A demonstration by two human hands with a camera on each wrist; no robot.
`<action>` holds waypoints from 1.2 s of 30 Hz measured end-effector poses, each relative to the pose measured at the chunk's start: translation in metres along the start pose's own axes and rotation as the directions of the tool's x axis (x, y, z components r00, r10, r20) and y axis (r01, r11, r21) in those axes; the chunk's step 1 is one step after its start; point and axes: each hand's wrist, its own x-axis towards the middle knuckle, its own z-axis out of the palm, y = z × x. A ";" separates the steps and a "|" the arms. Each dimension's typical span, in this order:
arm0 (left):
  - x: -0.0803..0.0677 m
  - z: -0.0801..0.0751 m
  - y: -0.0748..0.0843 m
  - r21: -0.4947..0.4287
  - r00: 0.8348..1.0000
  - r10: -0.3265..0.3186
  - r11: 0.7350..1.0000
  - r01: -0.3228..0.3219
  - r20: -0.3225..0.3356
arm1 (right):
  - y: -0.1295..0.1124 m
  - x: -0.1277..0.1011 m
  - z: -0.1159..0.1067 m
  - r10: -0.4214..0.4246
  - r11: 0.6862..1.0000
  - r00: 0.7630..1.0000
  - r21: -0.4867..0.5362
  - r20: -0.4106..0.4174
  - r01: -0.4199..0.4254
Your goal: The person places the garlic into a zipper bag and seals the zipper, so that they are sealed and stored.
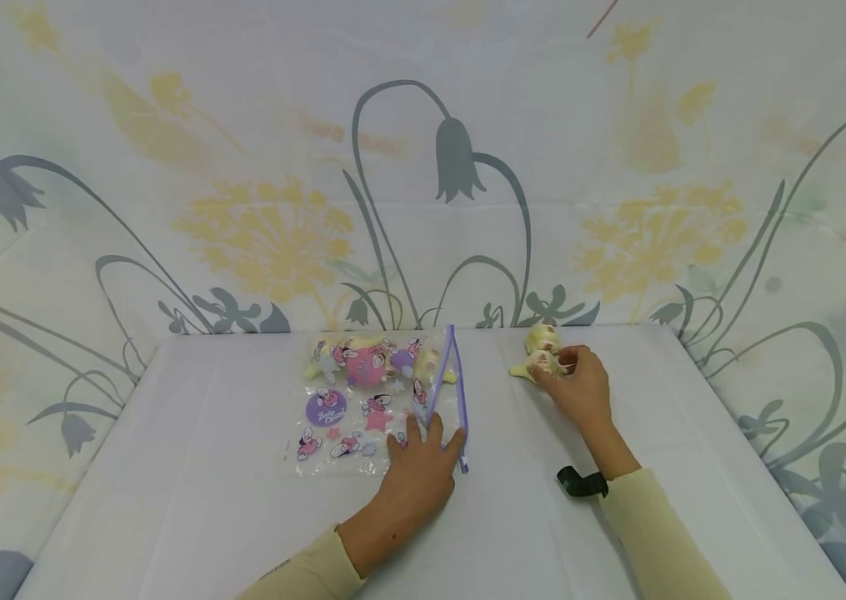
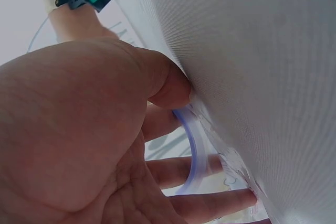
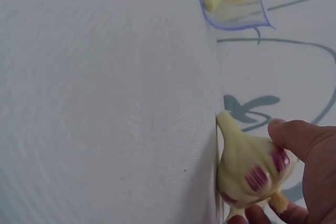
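A clear zip bag (image 1: 377,454) with a purple zip edge and pink cartoon prints lies at the middle of the table, its mouth gaping to the right. Pale yellow garlic bulbs (image 1: 428,364) show through its far part. My left hand (image 1: 423,483) rests on the bag's near right corner, fingers spread and fairly straight; in the left wrist view the zip edge (image 2: 195,150) curves across them. To the bag's right, my right hand (image 1: 582,392) pinches a garlic bulb (image 3: 254,163) with purple streaks, thumb on one side and fingers below. Another garlic bulb (image 1: 543,337) sits just behind it.
A white cloth covers the table (image 1: 205,467). Behind it hangs a flower-printed curtain (image 1: 423,250), which continues along both sides. A dark wrist strap (image 1: 580,482) sticks out from the right wrist towards the left.
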 end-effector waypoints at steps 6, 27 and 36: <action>0.000 -0.001 0.000 -0.001 1.000 0.000 1.000 0.000 0.011 | 0.002 0.000 0.001 0.004 1.000 0.999 -0.025 0.035 -0.004; 0.000 0.001 0.000 0.012 1.000 0.001 1.000 -0.001 -0.013 | -0.004 -0.002 -0.001 0.014 0.998 0.997 -0.056 0.082 -0.009; -0.001 -0.001 0.000 0.010 1.000 0.002 1.000 -0.002 -0.009 | -0.012 -0.004 -0.006 0.015 1.000 0.994 -0.024 0.109 -0.012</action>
